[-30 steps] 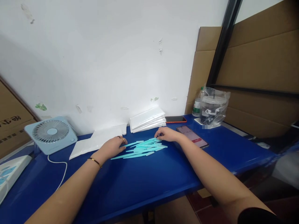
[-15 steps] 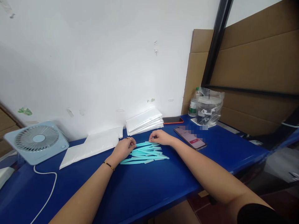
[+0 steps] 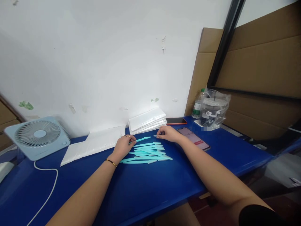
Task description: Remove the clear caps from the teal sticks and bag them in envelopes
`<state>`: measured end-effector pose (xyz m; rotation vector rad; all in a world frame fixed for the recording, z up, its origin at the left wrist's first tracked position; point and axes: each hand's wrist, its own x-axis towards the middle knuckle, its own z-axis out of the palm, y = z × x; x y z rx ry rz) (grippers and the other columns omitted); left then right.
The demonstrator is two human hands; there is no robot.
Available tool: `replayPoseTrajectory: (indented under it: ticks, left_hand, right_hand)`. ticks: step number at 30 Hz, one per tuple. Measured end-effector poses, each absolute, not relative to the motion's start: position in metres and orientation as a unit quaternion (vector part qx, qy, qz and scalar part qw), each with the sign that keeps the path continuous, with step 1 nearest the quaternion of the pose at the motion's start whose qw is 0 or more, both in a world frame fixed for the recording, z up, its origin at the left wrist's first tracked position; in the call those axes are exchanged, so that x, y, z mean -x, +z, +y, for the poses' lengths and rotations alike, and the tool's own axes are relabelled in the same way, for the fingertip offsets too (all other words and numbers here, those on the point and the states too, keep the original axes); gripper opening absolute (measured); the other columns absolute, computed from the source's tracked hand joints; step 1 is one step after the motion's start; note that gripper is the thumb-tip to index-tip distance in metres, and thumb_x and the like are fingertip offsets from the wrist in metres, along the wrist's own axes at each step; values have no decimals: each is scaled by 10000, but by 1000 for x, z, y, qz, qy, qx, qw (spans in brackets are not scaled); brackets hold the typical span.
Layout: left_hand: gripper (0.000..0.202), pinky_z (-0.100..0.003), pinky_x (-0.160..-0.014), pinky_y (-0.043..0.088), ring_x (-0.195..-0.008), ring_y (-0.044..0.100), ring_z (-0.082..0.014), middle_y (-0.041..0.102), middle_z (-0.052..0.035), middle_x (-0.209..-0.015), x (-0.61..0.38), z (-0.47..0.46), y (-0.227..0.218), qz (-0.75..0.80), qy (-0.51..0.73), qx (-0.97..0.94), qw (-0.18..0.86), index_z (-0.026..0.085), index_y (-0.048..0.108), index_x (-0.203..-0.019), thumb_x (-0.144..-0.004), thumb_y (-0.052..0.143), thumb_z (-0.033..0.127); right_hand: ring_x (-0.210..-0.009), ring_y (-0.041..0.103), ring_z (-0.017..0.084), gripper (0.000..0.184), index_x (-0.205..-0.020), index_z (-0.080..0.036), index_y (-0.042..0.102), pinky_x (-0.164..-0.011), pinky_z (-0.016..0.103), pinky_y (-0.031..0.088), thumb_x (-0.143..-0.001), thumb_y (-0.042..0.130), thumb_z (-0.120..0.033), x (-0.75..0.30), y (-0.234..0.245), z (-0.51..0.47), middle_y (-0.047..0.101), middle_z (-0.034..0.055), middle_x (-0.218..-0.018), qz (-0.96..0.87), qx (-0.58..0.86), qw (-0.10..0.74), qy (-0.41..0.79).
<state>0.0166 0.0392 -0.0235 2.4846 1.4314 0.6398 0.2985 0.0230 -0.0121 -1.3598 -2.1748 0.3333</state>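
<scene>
Several thin light-blue plastic sticks (image 3: 147, 153) lie in a loose pile on the blue table (image 3: 145, 185). My left hand (image 3: 123, 146), with a ring and a thin bracelet, pinches one light-blue stick (image 3: 141, 139) and holds it slightly above the pile, pointing right. My right hand (image 3: 167, 133) is closed in a pinch at the pile's far right side, gripping the end of another stick (image 3: 156, 136).
Flat white packets (image 3: 94, 144) and a white stack (image 3: 147, 120) lie against the wall. Two phones (image 3: 176, 121) (image 3: 193, 138) lie at right beside a bagged container (image 3: 213, 110) and a bottle (image 3: 197, 108). A small fan (image 3: 37, 137) with cord stands left.
My left hand has lifted one stick off the pile toward the wall. My right hand has shifted slightly back with a stick end pinched. The camera has swung a little.
</scene>
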Motion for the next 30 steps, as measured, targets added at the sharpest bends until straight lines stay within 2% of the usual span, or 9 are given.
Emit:
replayPoseTrajectory:
  ticks: [3, 9, 14, 20, 23, 27, 30]
  left_hand:
    - [274, -319, -767, 430, -903, 571, -216, 620, -47, -964, -17, 37, -25, 464, 238, -850, 71, 221, 614, -967, -782, 535, 407]
    - [245, -312, -729, 412, -872, 561, -205, 618, -27, -903, -20, 29, -21, 423, 200, -880, 79, 239, 650, -821, -807, 507, 437]
    - [265, -290, -663, 386, -783, 569, -179, 629, -15, -826, -21, 29, -16, 425, 167, -885, 91, 216, 641, -742, -804, 512, 439]
    - [250, -317, -715, 375, -840, 562, -209, 638, -23, -829, -15, 30, -10, 473, 173, -863, 33, 218, 631, -706, -811, 498, 403]
    - [218, -315, -705, 385, -859, 562, -218, 637, -29, -860, -12, 31, -9, 496, 180, -849, 34, 235, 657, -773, -800, 507, 391]
    - [250, -313, -727, 397, -861, 561, -210, 631, -32, -871, -16, 25, -7, 481, 193, -854, 48, 236, 666, -844, -796, 508, 425]
    - [285, -309, -734, 395, -857, 561, -205, 630, -33, -874, -23, 18, -6, 442, 177, -877, 68, 234, 672, -826, -794, 507, 464]
  right_hand:
    - [-707, 528, 129, 166, -768, -179, 683, -626, 226, 378, -716, 668, -336, -302, -8, 19, 585, 28, -815, -811, 503, 274, 122]
    - [-741, 550, 148, 174, -746, -176, 684, -628, 228, 393, -655, 703, -323, -293, -13, 16, 600, 38, -830, -832, 489, 202, 165]
    - [-690, 544, 134, 184, -725, -170, 681, -598, 219, 387, -626, 722, -320, -289, -17, 20, 628, 18, -752, -814, 498, 225, 197]
    - [-663, 542, 128, 142, -695, -167, 686, -580, 216, 375, -612, 730, -274, -301, -12, 24, 630, 17, -734, -777, 546, 265, 166]
    - [-670, 545, 135, 182, -731, -163, 699, -581, 221, 376, -639, 710, -321, -306, -8, 21, 625, 27, -748, -769, 553, 272, 169]
    - [-665, 542, 136, 233, -727, -170, 716, -574, 215, 373, -634, 710, -384, -301, -1, 13, 623, 18, -715, -814, 494, 197, 235]
    - [-645, 530, 128, 200, -693, -172, 714, -560, 214, 368, -628, 712, -361, -292, -1, 8, 623, 15, -706, -837, 465, 153, 245]
